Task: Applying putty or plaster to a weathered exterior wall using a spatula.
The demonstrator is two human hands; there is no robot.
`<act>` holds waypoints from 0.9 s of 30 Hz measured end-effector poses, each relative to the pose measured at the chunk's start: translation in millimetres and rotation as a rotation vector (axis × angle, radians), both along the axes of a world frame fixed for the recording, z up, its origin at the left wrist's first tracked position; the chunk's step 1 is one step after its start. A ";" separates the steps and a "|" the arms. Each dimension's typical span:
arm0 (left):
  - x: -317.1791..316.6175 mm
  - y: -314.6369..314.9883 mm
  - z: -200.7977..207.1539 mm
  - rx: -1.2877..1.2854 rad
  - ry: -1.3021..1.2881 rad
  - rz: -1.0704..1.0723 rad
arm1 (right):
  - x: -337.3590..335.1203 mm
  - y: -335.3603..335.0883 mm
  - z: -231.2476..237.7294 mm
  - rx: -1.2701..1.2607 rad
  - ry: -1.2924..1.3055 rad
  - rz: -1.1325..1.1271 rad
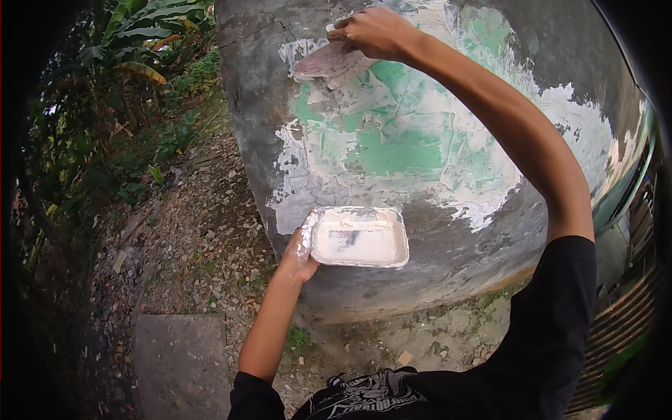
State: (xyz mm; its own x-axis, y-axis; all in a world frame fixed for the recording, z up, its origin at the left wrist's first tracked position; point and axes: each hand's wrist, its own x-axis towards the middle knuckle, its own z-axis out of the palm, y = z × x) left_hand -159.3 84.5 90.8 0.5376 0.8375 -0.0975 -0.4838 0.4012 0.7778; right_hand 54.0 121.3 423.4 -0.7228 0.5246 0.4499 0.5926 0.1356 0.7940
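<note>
Against the upper part of a grey wall (255,105), my right hand (378,33) grips a flat, pinkish putty spreader (327,64) smeared with white. Its broad blade lies at the upper left of a white putty patch (483,157), where a green area (399,150) shows through. Lower down, my left hand (306,245), its fingers coated in white, holds a shallow rectangular plastic container (360,263) by the left side. White putty (381,241) coats the container's inside. The left fingers are partly hidden behind the container.
Stony ground (203,259) with scattered litter runs along the wall's left side, beside a flat concrete slab (178,357). Banana plants (150,31) and other greenery grow at the far left. Corrugated sheeting (619,336) stands at the lower right.
</note>
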 end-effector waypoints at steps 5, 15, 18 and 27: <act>0.4 -0.3 2.2 -0.027 -0.022 -0.008 | -22.0 4.7 50.5 0.126 -0.074 0.137; -7.5 -7.9 -0.4 0.009 -0.057 0.022 | 9.1 -30.1 -5.9 -0.012 0.138 0.250; -7.0 -6.2 0.4 -0.029 -0.058 0.016 | 27.8 -33.2 -59.7 -0.202 0.043 0.048; -1.5 -5.6 2.2 -0.011 -0.038 0.040 | 42.2 -1.0 -59.6 0.048 -0.047 0.125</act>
